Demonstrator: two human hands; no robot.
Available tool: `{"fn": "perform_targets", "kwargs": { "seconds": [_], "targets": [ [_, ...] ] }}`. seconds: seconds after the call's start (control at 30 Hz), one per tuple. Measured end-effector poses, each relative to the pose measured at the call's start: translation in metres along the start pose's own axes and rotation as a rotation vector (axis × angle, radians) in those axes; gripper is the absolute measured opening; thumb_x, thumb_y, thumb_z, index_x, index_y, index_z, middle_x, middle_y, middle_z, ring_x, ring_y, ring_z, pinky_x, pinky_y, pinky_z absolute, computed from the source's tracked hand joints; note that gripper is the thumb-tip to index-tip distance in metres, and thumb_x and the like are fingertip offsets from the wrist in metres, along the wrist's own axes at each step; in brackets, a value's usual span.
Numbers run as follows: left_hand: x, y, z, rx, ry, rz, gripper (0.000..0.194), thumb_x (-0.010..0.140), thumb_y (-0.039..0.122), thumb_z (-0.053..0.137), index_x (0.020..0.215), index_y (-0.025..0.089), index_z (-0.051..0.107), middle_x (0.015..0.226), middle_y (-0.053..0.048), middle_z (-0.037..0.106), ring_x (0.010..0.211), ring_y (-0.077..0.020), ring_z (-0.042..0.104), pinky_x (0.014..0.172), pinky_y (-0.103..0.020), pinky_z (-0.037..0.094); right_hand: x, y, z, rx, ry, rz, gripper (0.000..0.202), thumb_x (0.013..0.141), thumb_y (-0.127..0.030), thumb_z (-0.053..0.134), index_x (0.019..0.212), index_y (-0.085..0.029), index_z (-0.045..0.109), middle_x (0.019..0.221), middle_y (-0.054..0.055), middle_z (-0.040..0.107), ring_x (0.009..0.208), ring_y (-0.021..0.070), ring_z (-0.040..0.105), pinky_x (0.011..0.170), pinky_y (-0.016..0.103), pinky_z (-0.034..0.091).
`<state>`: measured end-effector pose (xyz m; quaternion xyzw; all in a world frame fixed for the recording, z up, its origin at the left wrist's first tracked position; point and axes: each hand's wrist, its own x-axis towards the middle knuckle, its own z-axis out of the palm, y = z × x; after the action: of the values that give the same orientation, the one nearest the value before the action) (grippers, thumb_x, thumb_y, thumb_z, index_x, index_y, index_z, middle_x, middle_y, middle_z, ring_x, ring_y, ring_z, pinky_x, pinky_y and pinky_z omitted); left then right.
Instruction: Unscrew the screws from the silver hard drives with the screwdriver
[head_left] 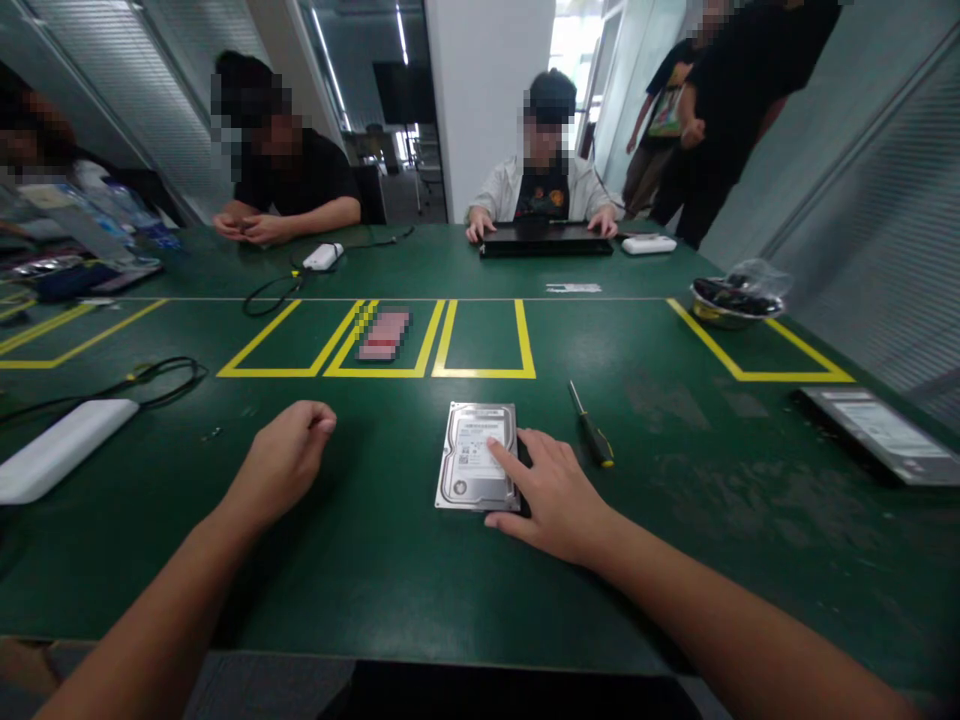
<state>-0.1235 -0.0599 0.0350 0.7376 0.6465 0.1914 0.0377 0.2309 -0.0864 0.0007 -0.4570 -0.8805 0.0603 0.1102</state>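
A silver hard drive (pixel 469 465) with a white label lies flat on the green table (pixel 360 590), in front of me. My right hand (pixel 559 490) rests at its right edge, fingers spread, with the index fingertip on the label. To the left, my left hand (pixel 289 455) is curled closed above the table, apart from the drive; whatever its fingers hold, if anything, is hidden. A screwdriver (pixel 592 428) with a black and yellow handle lies just beyond my right hand, its shaft pointing away.
Yellow tape outlines (pixel 484 373) cross the table, one around a pink item (pixel 384 335). A white box (pixel 64 450) with a black cable is at left. At right are another drive (pixel 885 430) and a bowl (pixel 731 305). Several people are beyond.
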Motion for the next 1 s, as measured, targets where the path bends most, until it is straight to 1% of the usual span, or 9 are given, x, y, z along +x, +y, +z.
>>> {"fn": "perform_targets", "kwargs": {
  "seconds": [0.1, 0.2, 0.33, 0.43, 0.5, 0.6, 0.77, 0.87, 1.0],
  "targets": [
    [0.006, 0.032, 0.004, -0.151, 0.091, 0.066, 0.019, 0.095, 0.034, 0.043, 0.095, 0.018, 0.054, 0.078, -0.002, 0.058, 0.068, -0.017, 0.054, 0.065, -0.027, 0.042, 0.0, 0.0, -0.001, -0.01, 0.004, -0.011, 0.084, 0.082, -0.061, 0.062, 0.151, -0.02, 0.036, 0.144, 0.023, 0.041, 0.129, 0.0397, 0.039, 0.101, 0.054, 0.035],
    [0.01, 0.068, 0.009, -0.435, 0.096, 0.108, 0.017, 0.095, 0.033, 0.05, 0.096, 0.018, 0.057, 0.08, -0.002, 0.062, 0.07, -0.0151, 0.058, 0.064, -0.026, 0.044, 0.0, 0.0, -0.001, -0.012, 0.005, -0.017, 0.084, 0.082, -0.062, 0.062, 0.151, -0.02, 0.036, 0.143, 0.023, 0.041, 0.129, 0.0395, 0.039, 0.101, 0.054, 0.035],
    [0.014, 0.116, 0.018, -0.814, 0.088, 0.157, 0.015, 0.094, 0.03, 0.055, 0.091, 0.016, 0.059, 0.076, -0.001, 0.061, 0.069, -0.0123, 0.058, 0.062, -0.023, 0.045, 0.0, 0.001, 0.001, -0.018, 0.004, -0.018, 0.085, 0.082, -0.062, 0.062, 0.151, -0.02, 0.035, 0.144, 0.023, 0.04, 0.129, 0.04, 0.039, 0.101, 0.054, 0.035],
    [0.019, 0.142, 0.026, -1.014, 0.115, 0.127, 0.013, 0.093, 0.028, 0.057, 0.09, 0.016, 0.06, 0.072, 0.0, 0.06, 0.063, -0.0102, 0.055, 0.058, -0.021, 0.044, 0.0, 0.001, 0.001, -0.021, 0.008, -0.019, 0.085, 0.082, -0.062, 0.062, 0.151, -0.02, 0.035, 0.143, 0.024, 0.041, 0.129, 0.0405, 0.039, 0.101, 0.055, 0.035],
    [0.022, 0.154, 0.033, -1.109, 0.117, 0.086, 0.012, 0.092, 0.027, 0.058, 0.089, 0.015, 0.06, 0.071, 0.0, 0.06, 0.064, -0.0104, 0.056, 0.058, -0.021, 0.045, 0.0, 0.0, 0.001, -0.022, 0.013, -0.018, 0.084, 0.082, -0.061, 0.063, 0.151, -0.02, 0.036, 0.142, 0.025, 0.041, 0.128, 0.0407, 0.04, 0.1, 0.055, 0.035],
    [0.024, 0.161, 0.045, -1.153, 0.109, 0.051, 0.011, 0.089, 0.025, 0.061, 0.086, 0.015, 0.06, 0.069, 0.001, 0.059, 0.062, -0.0098, 0.056, 0.056, -0.019, 0.044, 0.0, -0.001, 0.001, -0.024, 0.013, -0.016, 0.084, 0.082, -0.062, 0.062, 0.15, -0.02, 0.037, 0.141, 0.025, 0.042, 0.128, 0.041, 0.04, 0.1, 0.055, 0.035],
    [0.024, 0.153, 0.062, -1.199, 0.087, -0.006, 0.009, 0.083, 0.022, 0.065, 0.085, 0.015, 0.061, 0.07, 0.001, 0.061, 0.06, -0.0096, 0.055, 0.053, -0.019, 0.042, 0.001, -0.002, 0.0, -0.02, -0.003, -0.012, 0.085, 0.082, -0.061, 0.062, 0.151, -0.02, 0.036, 0.142, 0.025, 0.042, 0.128, 0.0416, 0.04, 0.1, 0.057, 0.035],
    [0.022, 0.145, 0.066, -1.152, 0.083, 0.024, 0.008, 0.083, 0.021, 0.066, 0.087, 0.015, 0.061, 0.073, 0.001, 0.062, 0.062, -0.0102, 0.055, 0.056, -0.02, 0.042, 0.001, 0.0, 0.002, -0.016, 0.0, -0.012, 0.085, 0.082, -0.061, 0.063, 0.151, -0.02, 0.035, 0.143, 0.025, 0.041, 0.129, 0.0414, 0.04, 0.101, 0.057, 0.035],
    [0.017, 0.138, 0.069, -1.018, 0.114, 0.104, 0.007, 0.086, 0.022, 0.064, 0.091, 0.016, 0.063, 0.076, 0.0, 0.062, 0.068, -0.0119, 0.056, 0.064, -0.024, 0.045, 0.002, 0.001, 0.004, -0.018, 0.01, -0.017, 0.086, 0.081, -0.06, 0.064, 0.152, -0.021, 0.034, 0.143, 0.025, 0.041, 0.13, 0.0415, 0.039, 0.102, 0.057, 0.035]
  ]
}}
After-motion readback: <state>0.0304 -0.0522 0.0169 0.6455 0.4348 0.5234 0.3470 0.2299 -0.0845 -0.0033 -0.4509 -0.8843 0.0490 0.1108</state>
